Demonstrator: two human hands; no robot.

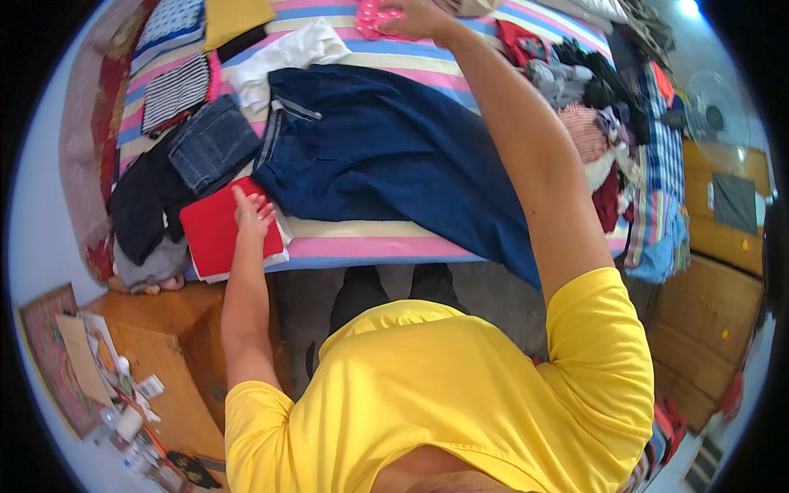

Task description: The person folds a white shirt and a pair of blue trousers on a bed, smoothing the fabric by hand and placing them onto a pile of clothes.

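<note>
A pair of dark blue trousers [370, 140] lies spread across the striped bed, with a pale inner band showing at the waist end on the left. My left hand [253, 212] is over a folded red cloth [209, 234], fingers spread and nothing gripped. Beyond the trousers, my right hand [419, 18] reaches to the far side with fingers stretched out beside a pink dotted cloth [371, 18]. Whether it touches that cloth is unclear. Behind the waist end lies a crumpled white garment [296, 53].
Folded jeans [214, 144], a black garment [144, 201] and a striped folded piece [174, 94] sit on the left. Mixed clothes [588, 131] are heaped at right. A wooden cabinet [164, 353] stands lower left; a fan [715, 115] is at the right.
</note>
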